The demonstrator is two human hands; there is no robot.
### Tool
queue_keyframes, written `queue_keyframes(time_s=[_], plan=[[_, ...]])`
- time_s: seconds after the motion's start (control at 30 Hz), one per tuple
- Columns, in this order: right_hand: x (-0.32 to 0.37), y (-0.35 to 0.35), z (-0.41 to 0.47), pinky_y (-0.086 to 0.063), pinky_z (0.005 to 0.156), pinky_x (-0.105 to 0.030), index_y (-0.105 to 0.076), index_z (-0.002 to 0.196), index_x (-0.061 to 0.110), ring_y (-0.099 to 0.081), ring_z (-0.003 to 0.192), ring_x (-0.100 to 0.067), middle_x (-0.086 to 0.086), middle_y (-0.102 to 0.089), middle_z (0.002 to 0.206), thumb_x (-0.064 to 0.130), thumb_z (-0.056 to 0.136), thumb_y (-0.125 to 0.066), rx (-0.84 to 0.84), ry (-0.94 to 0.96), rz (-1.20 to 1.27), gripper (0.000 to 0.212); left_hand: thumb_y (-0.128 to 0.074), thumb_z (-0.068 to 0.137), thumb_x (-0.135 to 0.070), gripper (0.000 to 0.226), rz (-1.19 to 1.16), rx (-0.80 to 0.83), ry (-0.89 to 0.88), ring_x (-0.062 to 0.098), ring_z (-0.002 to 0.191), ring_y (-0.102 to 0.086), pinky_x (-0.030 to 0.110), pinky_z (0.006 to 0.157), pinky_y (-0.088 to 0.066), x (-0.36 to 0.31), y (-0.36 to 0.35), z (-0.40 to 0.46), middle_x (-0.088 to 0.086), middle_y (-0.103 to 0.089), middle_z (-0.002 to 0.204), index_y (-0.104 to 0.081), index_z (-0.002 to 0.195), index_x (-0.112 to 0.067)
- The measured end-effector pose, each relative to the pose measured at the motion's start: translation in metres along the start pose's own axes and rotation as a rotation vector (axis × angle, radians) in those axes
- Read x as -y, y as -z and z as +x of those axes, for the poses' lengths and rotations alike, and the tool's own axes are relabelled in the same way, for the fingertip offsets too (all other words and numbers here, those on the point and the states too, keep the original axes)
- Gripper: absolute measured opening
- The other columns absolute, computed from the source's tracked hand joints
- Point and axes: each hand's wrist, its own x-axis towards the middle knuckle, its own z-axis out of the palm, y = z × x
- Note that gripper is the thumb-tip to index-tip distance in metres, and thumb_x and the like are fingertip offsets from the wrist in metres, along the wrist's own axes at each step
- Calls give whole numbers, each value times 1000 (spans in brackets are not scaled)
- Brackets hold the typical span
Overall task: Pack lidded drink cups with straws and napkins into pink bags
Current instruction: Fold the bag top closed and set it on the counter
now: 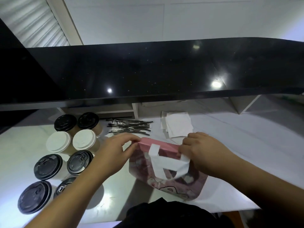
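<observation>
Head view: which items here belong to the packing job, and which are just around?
Job:
pink bag, top edge pinched by left hand and right hand
lidded cups
straws
napkins

Just around:
black counter
white worktop
shelf supports

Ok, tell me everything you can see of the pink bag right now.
The pink bag stands on the white counter, between the cups and the napkins. It looks like thin glossy material with a pale printed pattern and white handles. Its top edge is folded flat and closed. The left hand pinches the top's left corner, the right hand the right corner. Its contents are hidden.
</observation>
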Motion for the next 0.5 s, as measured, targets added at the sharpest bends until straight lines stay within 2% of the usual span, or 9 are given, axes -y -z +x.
queue_keyframes(time_s=[0.07,0.2,0.3,0.33,0.4,0.47,0.5], plan=[[5,18,5,-50,87,-30,-69,117,27,-59,92,-19,4,-69,102,21,91,-60,51,-50,47,29,-64,100,-21,25,-53,-82,2,-17,107,-55,-2,84,-37,-2,2,1,-41,-62,107,-73,114,-40],[8,69,15,-56,82,-32,-70,112,30,-61,88,-14,7,-68,97,29,92,-58,50,-179,42,23,-61,101,-16,40,-155,-209,-4,-13,109,-57,-1,81,-42,-6,15,3,-39,-56,119,-62,126,-47],[5,121,22,-56,67,-27,-67,91,31,-60,70,-5,11,-63,76,34,94,-57,28,-296,58,11,-63,97,-25,50,-267,-287,-18,-8,113,-58,1,79,-46,-12,34,5,-36,-48,128,-49,132,-59],[3,139,26,-55,61,-24,-65,83,30,-59,63,-3,11,-61,68,36,94,-57,1,-345,83,14,-64,96,-29,50,-303,-317,-23,-7,114,-59,3,79,-48,-14,41,7,-35,-47,129,-48,131,-61],[-1,176,39,-56,53,-28,-61,72,26,-59,54,-6,8,-60,57,43,93,-56,-92,-411,130,28,-63,98,-42,39,-335,-369,-50,-6,114,-61,8,80,-51,-18,56,12,-34,-49,128,-49,130,-60],[-5,209,59,-57,54,-34,-60,70,24,-61,54,-12,6,-61,58,54,94,-55,-182,-436,148,39,-58,99,-56,33,-300,-376,-85,-5,113,-62,8,82,-51,-18,72,19,-31,-52,128,-52,131,-52],[-8,224,71,-56,53,-33,-62,70,23,-62,56,-14,4,-63,60,54,94,-58,-221,-442,164,39,-56,99,-60,36,-286,-367,-92,-6,113,-62,7,81,-50,-16,79,23,-31,-52,129,-53,133,-50]])
